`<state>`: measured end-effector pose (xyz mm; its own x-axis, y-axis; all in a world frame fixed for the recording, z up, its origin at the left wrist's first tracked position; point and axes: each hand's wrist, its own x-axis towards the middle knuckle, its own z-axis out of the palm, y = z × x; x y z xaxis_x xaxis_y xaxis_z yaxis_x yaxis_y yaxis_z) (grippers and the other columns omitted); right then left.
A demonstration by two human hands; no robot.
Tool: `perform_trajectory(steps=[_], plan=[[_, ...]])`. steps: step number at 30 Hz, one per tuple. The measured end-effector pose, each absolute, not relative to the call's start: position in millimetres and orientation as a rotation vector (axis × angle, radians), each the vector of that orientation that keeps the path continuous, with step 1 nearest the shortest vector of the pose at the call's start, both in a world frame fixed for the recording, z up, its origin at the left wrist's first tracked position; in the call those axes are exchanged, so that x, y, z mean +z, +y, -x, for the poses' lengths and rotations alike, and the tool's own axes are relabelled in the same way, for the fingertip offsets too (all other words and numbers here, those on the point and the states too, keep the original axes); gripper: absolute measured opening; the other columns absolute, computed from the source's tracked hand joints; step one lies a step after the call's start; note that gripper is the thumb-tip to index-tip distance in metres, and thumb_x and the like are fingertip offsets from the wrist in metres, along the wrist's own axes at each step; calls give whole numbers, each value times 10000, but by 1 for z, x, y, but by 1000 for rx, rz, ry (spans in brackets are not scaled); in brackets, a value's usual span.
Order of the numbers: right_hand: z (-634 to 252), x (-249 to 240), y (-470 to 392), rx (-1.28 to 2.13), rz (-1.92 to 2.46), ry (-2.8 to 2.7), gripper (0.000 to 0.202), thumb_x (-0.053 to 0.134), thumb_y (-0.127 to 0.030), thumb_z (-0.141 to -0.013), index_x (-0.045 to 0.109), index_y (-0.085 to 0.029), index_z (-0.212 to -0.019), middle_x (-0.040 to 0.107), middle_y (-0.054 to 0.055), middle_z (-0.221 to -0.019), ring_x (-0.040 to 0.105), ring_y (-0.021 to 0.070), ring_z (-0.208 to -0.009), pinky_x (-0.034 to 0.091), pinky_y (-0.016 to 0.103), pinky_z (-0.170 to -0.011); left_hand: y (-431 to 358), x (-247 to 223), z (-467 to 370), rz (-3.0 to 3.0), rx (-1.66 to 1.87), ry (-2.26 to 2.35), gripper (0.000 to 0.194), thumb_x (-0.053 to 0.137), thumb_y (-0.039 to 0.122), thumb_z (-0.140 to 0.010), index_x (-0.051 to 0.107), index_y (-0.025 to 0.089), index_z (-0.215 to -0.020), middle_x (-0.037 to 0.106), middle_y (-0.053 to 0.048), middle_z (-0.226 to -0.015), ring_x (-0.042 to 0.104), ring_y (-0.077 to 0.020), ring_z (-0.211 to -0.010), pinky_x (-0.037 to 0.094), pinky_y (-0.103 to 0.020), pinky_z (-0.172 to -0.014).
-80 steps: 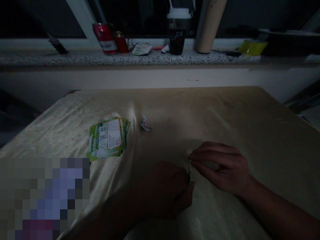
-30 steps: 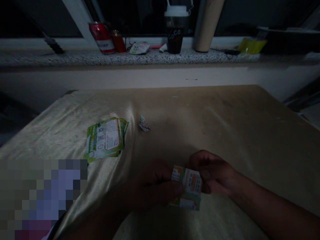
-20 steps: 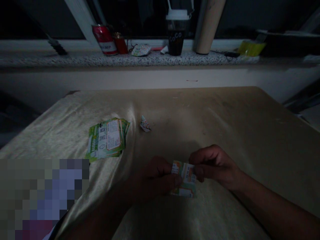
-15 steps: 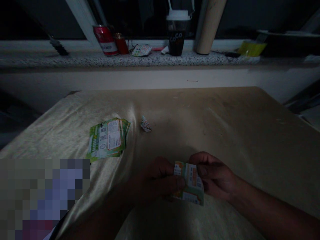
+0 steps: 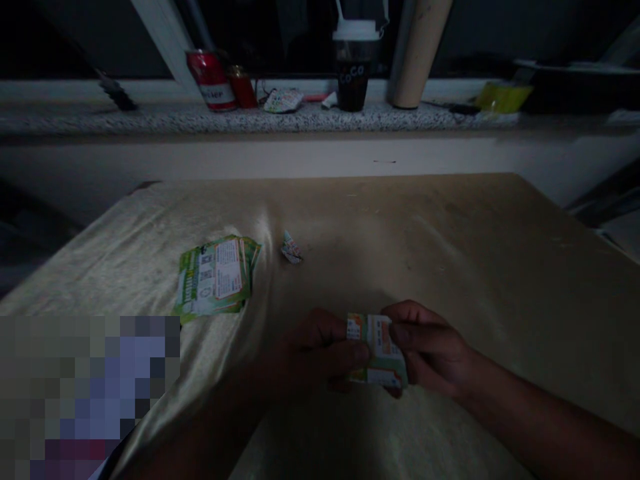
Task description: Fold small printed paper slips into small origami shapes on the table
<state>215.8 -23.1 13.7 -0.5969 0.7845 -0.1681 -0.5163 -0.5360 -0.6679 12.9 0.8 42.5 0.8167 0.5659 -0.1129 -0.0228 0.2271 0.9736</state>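
Note:
Between my two hands, low over the near part of the table, is a green and white printed paper (image 5: 383,363), folded small. My left hand (image 5: 325,350) pinches its left edge, thumb lying on top. On its right edge my right hand (image 5: 433,343) grips, thumb on the upper face and fingers behind. The fingertips under the paper are mostly hidden. Farther off to the left lies a stack of green printed leaflets (image 5: 215,277). A small folded paper piece (image 5: 291,248) with printed text stands to the right of that stack.
A shiny beige cloth (image 5: 475,267) covers the table. Behind it runs a speckled stone sill (image 5: 300,122) with a red can (image 5: 213,80), a dark CoCo cup (image 5: 353,73), a cardboard tube (image 5: 420,53) and a yellow packet (image 5: 504,97). A blurred-out patch fills the lower left corner.
The folded paper has tilted and moved slightly up, so its lower edge sits higher. Both hands have shifted a little with it. The leaflets and the small paper piece stay put.

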Motion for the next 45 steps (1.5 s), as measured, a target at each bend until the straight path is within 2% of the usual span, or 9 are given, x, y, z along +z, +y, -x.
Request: perform_trajectory(steps=[5,8,10,13,17,33,37,42,45], plan=[[-214,11,-19,2020,641,-847,288,743,-404,-836,701,-124,-782,660,19,-610,608,105,-492,555,229,-505,2,38,-13,-1009,473,620,356,704,457,-808,746,104,-814,666,-64,-681,477,-85,-516,399,-203,-486],[-220,15,-16,1508,752,-1191,143,689,-272,-891,708,-173,-992,707,31,-775,672,125,-671,559,230,-617,2,35,-14,-832,555,665,314,771,420,-740,704,113,-730,534,18,-531,421,-65,-438,404,-206,-452],[-224,18,-15,1016,810,-1486,320,712,-146,-840,663,-195,-1151,713,61,-953,683,161,-849,568,284,-746,1,33,-17,-753,565,579,304,768,404,-743,676,116,-712,436,62,-469,345,-45,-388,377,-195,-419],[-227,23,-14,444,749,-1848,425,740,-67,-760,660,-142,-1170,671,139,-1112,644,238,-1022,552,376,-842,1,31,-21,-649,495,492,299,749,375,-764,597,136,-668,325,103,-440,250,-30,-367,312,-169,-386],[-228,26,-12,173,617,-2017,240,653,-69,-825,704,-102,-1057,685,159,-1059,647,254,-960,565,422,-799,2,32,-23,-497,388,508,413,729,351,-767,399,192,-576,256,117,-442,188,-34,-377,273,-161,-376],[-230,24,-7,228,594,-2074,172,692,-101,-834,717,-105,-1004,757,116,-878,677,233,-799,568,430,-728,3,30,-27,-510,310,630,425,591,440,-825,349,215,-556,244,105,-439,153,-65,-390,223,-209,-385],[-225,27,-9,398,682,-1975,116,721,-76,-821,723,-118,-928,739,92,-771,668,197,-715,552,371,-665,4,31,-25,-1203,512,1059,493,517,565,-869,454,192,-552,367,55,-480,311,-94,-444,235,-247,-441],[-223,29,-12,712,825,-1837,25,706,-125,-852,722,-140,-838,687,51,-694,636,150,-626,515,292,-578,2,44,-18,-1819,810,1057,258,465,356,-964,632,180,-878,593,2,-754,531,-140,-688,391,-257,-622],[-225,30,-13,827,892,-1793,89,700,-188,-862,718,-146,-785,668,35,-670,604,129,-581,481,260,-535,0,47,-16,-1965,863,926,160,576,305,-923,661,174,-891,635,-19,-819,594,-152,-764,441,-262,-706]])
